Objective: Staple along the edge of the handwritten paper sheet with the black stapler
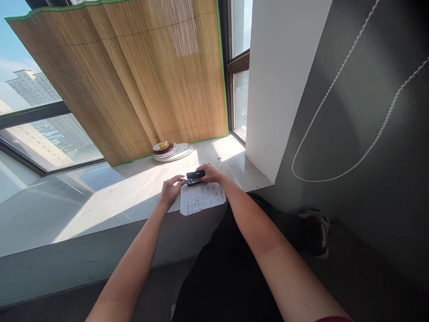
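Observation:
A black stapler (193, 175) is held over a sheet of white paper (203, 199) covered in handwriting, which lies on the pale window sill (134, 197) with its near edge at the sill's front. My right hand (212, 172) is closed round the stapler's right end. At the stapler's left end, my left hand (172, 188) has its fingertips bent in close to the metal part. Whether those fingertips pinch anything is too small to make out. The far part of the paper is partly hidden under the stapler and hands.
Stacked plates (166, 153) stand on the sill behind my hands. A bamboo blind (150, 80) hangs just beyond them. To the right are a white wall column (281, 80) and a hanging bead cord (315, 180).

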{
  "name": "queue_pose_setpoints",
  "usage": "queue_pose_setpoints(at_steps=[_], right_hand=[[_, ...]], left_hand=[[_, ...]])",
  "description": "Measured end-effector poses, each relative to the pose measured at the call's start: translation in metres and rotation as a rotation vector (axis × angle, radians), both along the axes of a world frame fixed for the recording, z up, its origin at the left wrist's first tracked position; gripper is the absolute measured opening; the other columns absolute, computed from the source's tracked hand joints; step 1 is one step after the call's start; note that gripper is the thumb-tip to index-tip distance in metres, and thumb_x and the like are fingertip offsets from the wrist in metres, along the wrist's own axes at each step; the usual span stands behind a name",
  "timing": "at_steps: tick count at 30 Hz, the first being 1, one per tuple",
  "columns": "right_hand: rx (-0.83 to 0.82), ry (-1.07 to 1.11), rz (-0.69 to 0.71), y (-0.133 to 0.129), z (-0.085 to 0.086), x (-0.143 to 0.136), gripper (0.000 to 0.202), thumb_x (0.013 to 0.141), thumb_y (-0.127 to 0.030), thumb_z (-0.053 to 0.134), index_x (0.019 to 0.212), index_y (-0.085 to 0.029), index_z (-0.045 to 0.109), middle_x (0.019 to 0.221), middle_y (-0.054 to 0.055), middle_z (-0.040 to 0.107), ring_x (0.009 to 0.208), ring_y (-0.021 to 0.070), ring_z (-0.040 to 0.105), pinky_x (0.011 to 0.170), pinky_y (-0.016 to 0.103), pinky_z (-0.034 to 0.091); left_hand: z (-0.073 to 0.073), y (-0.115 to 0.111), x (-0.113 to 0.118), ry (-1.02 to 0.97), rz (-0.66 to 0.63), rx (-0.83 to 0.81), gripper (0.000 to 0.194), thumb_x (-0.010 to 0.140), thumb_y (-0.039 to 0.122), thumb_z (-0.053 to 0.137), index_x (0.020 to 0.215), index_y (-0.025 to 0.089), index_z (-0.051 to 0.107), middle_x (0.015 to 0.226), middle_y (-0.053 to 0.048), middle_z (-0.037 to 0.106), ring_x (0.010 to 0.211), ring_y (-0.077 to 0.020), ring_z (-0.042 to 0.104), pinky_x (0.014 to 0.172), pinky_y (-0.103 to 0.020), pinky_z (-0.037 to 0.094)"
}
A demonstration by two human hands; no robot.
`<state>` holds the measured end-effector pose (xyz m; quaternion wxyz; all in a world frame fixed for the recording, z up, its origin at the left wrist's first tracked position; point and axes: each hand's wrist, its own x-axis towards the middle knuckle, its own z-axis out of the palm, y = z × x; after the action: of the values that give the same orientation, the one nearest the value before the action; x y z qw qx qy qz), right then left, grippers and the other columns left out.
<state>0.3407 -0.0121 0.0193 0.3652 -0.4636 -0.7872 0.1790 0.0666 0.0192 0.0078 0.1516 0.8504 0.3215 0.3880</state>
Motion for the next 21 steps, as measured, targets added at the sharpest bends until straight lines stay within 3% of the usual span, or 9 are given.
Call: queue_pose_setpoints(at_steps=[8, 15, 18, 21], right_hand=[[-0.017, -0.017, -0.015, 0.002, -0.002, 0.002, 0.024, 0.077, -0.018, 0.084, 0.101, -0.018, 0.084, 0.093, 0.004, 0.080, 0.085, 0.0177, 0.068, 0.072, 0.025, 0.043], [-0.006, 0.023, -0.008, 0.002, -0.001, 0.003, 0.023, 0.076, -0.015, 0.084, 0.098, -0.019, 0.085, 0.094, 0.004, 0.080, 0.088, 0.0192, 0.070, 0.075, 0.026, 0.047], [-0.021, 0.120, -0.068, -0.001, 0.003, 0.011, 0.024, 0.075, -0.014, 0.084, 0.099, -0.019, 0.085, 0.095, 0.005, 0.081, 0.089, 0.0202, 0.071, 0.078, 0.029, 0.051], [-0.045, 0.248, -0.108, -0.004, 0.006, 0.022, 0.028, 0.077, -0.019, 0.086, 0.105, -0.018, 0.084, 0.099, 0.007, 0.081, 0.092, 0.0214, 0.072, 0.083, 0.032, 0.055]], left_hand=[[-0.001, 0.000, 0.000, -0.023, -0.013, -0.056, 0.019, 0.091, 0.042, 0.076, 0.096, 0.027, 0.087, 0.103, -0.007, 0.085, 0.098, -0.0324, 0.080, 0.090, -0.049, 0.064], [0.001, -0.002, 0.000, -0.052, -0.004, -0.095, 0.020, 0.089, 0.045, 0.079, 0.091, 0.027, 0.088, 0.098, -0.008, 0.085, 0.096, -0.0339, 0.081, 0.089, -0.051, 0.066], [0.002, -0.002, 0.001, -0.070, 0.014, -0.089, 0.020, 0.089, 0.044, 0.078, 0.092, 0.027, 0.088, 0.099, -0.007, 0.086, 0.099, -0.0345, 0.081, 0.093, -0.053, 0.066], [0.003, -0.004, 0.002, -0.081, -0.049, -0.103, 0.021, 0.090, 0.043, 0.076, 0.096, 0.026, 0.087, 0.105, -0.007, 0.085, 0.103, -0.0340, 0.081, 0.095, -0.054, 0.066]])
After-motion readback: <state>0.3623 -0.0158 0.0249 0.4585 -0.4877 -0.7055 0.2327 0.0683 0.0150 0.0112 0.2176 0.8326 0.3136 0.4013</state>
